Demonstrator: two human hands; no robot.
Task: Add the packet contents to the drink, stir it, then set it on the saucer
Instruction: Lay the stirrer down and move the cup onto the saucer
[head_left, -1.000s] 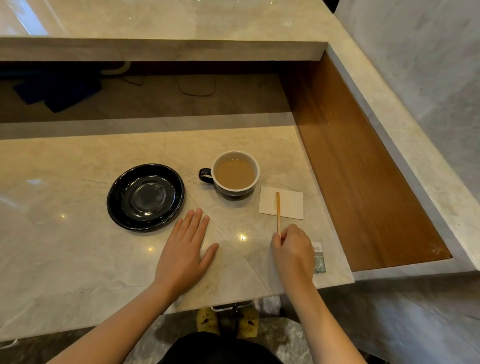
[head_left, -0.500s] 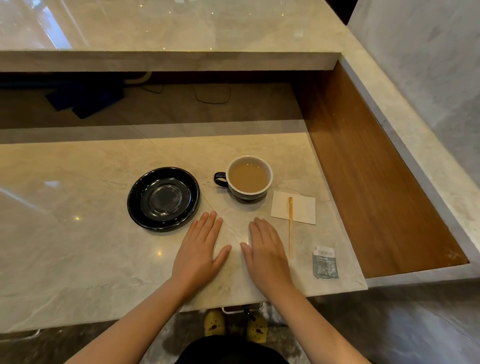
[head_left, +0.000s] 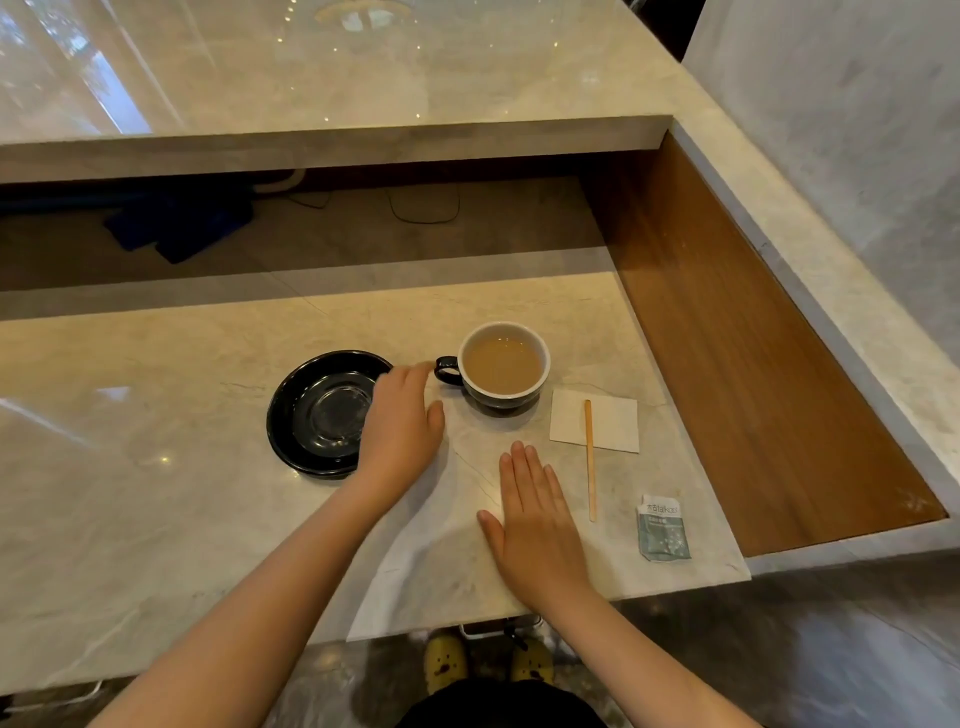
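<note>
Left hand (head_left: 402, 421): stretched forward, fingers loosely spread and holding nothing; fingertips close to the cup handle, whether touching cannot be told; its back covers the saucer's right edge.
Right hand (head_left: 535, 525): flat on the counter (head_left: 156, 467), palm down, fingers together, empty.
Cup (head_left: 504, 369): just ahead and to the right of the left hand, standing on the counter, not on the saucer; dark outside, white inside, filled with light brown drink, handle pointing at the left hand.
Saucer (head_left: 317, 415): black, partly under the left hand, beside the cup.
Stir stick (head_left: 589, 460): wooden, just right of the right hand, its far end lying on a white napkin (head_left: 608, 426).
Packet (head_left: 665, 530): further right of the right hand, near the counter's front edge, lying flat, its top looking torn.
</note>
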